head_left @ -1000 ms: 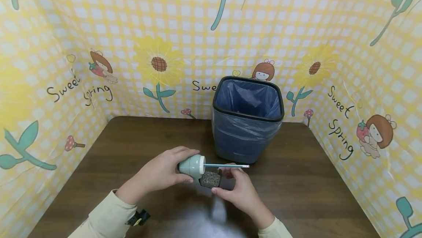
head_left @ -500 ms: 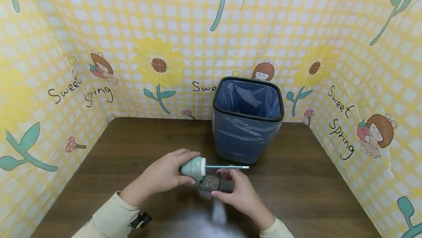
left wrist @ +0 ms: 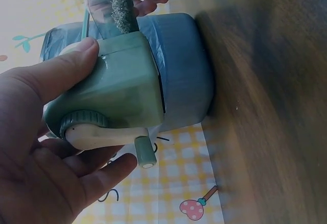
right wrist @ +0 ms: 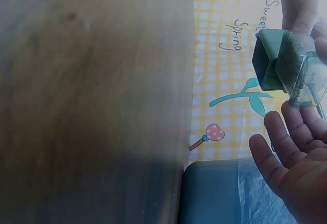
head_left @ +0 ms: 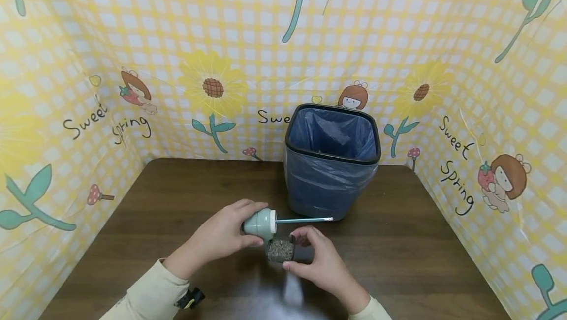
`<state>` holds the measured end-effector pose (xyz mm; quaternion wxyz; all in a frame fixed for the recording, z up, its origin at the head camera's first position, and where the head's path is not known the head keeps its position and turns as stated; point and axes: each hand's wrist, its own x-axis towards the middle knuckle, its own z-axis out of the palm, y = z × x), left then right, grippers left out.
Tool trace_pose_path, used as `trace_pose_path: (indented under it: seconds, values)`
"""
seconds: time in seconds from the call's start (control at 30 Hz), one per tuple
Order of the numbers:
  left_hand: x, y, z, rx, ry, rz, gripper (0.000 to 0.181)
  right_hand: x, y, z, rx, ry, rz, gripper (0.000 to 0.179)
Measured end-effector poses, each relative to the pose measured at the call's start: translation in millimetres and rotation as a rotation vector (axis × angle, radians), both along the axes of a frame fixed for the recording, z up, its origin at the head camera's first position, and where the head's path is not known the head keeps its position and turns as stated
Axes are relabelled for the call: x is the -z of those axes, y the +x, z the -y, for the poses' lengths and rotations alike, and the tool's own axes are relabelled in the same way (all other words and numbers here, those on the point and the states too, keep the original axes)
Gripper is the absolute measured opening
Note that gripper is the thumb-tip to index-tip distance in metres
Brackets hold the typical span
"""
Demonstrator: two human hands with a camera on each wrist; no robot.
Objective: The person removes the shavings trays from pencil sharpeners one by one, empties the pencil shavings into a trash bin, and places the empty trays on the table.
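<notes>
My left hand (head_left: pixel 217 234) holds a light green crank pencil sharpener (head_left: pixel 258 224) by its body. A blue pencil (head_left: pixel 303 220) sticks out of its white front toward the right. In the left wrist view, the crank handle (left wrist: pixel 104 137) is at the sharpener's rear, near my spread lower fingers. My right hand (head_left: pixel 325 261) pinches the clear shavings drawer (head_left: pixel 281 250) between thumb and fingers. Grey shavings fill part of that drawer, which juts out from the sharpener. In the right wrist view the drawer (right wrist: pixel 296 63) appears beside the green body; whether its inner end is still inside cannot be told.
A blue trash bin (head_left: pixel 330 187) with a black rim and clear plastic liner stands just behind the hands, toward the right. Its mouth faces up. The brown wooden table (head_left: pixel 199 177) is surrounded by a yellow checked cloth (head_left: pixel 266 79) on several sides.
The drawer and my right hand have shifted slightly toward me, and the drawer has tilted a little. The pencil's free end has risen slightly. My left hand keeps its hold on the sharpener.
</notes>
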<state>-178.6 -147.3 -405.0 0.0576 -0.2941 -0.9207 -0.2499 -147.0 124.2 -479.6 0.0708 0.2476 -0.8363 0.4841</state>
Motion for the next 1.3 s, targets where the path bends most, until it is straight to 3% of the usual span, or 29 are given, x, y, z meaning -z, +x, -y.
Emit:
trace_pose_path:
  seconds: [0.4,1.3]
  values:
    - [3.1,-0.2,1.6,-0.063,0.043,0.03,0.076,3.5,0.9,2,-0.051,0.008,-0.049,0.053]
    - [19.8,-9.8,2.2,-0.082,0.027,0.045,0.075,-6.7,6.4,1,-0.068,-0.042,-0.11,0.053]
